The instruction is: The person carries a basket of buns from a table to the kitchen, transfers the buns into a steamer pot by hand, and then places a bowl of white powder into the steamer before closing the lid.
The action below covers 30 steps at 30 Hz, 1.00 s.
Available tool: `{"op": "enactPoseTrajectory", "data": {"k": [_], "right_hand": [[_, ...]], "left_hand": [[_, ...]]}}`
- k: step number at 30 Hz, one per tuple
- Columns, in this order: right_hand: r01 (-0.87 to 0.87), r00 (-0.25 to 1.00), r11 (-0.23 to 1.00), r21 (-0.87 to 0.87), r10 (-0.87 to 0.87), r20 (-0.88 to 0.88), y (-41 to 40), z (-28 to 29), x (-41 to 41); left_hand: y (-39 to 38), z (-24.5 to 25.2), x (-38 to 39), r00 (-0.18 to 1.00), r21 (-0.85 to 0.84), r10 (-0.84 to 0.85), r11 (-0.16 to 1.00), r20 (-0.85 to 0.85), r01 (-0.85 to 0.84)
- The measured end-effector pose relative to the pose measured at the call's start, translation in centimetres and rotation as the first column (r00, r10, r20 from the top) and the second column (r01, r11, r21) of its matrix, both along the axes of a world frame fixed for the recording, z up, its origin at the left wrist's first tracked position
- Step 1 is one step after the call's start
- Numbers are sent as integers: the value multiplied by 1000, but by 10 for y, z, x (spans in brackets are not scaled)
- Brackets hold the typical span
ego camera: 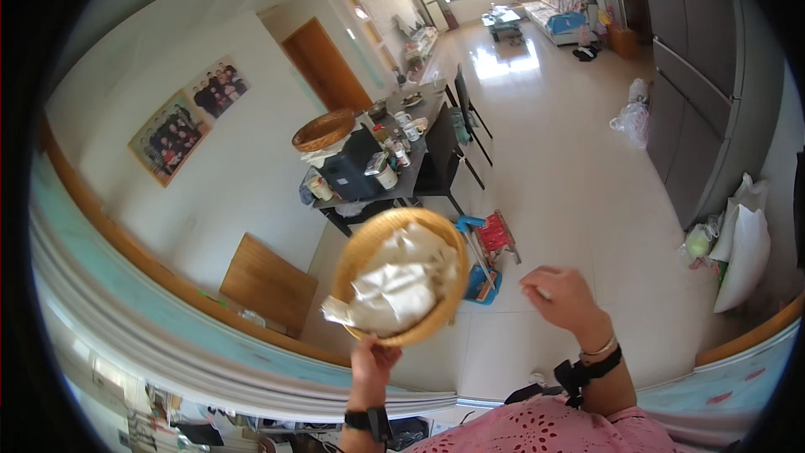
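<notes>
My left hand [371,365] grips the near rim of a round woven basket [352,270], holding it up in front of me. Inside the basket lies a crumpled whitish cloth or bag [402,289], one corner of it sticking out over the left rim. To the right of the basket and apart from it, my right hand [563,296] is in the air with its fingers curled together. It is slightly blurred, and I see nothing in it. Both wrists wear black straps.
Ahead stands a dark dining table [434,100] with jars, mugs, a black box [352,163] and another wicker basket [324,130]. A mop [494,233] and a blue dustpan [483,284] are on the floor. A grey refrigerator [692,88] and white sacks [745,258] line the right.
</notes>
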State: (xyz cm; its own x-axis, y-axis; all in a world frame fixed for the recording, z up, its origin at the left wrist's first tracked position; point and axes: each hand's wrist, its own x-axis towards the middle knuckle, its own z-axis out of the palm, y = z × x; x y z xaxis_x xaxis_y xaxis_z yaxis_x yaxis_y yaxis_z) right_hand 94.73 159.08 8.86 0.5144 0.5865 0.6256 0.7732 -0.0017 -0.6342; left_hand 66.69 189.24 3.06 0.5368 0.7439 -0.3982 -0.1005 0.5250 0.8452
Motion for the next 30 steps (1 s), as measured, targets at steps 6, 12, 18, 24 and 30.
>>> {"op": "enactPoseTrajectory", "data": {"k": [6, 12, 18, 24, 30], "right_hand": [[50, 996, 964, -261, -68, -61, -3, -18, 65], [157, 983, 933, -323, -179, -40, 14, -70, 90], [412, 893, 883, -227, -441, -94, 116, -63, 122], [410, 912, 881, -237, -402, 82, 224, -3, 198], [417, 908, 848, -327, -407, 102, 265, 11, 249]], "left_hand": [[168, 52, 142, 989, 88, 131, 987, 63, -137], [396, 123, 262, 991, 327, 88, 938, 105, -118], [636, 172, 382, 997, 351, 37, 934, 73, -60], [820, 165, 457, 986, 272, 166, 947, 35, -169], [895, 93, 492, 987, 393, 159, 908, -11, -142]]}}
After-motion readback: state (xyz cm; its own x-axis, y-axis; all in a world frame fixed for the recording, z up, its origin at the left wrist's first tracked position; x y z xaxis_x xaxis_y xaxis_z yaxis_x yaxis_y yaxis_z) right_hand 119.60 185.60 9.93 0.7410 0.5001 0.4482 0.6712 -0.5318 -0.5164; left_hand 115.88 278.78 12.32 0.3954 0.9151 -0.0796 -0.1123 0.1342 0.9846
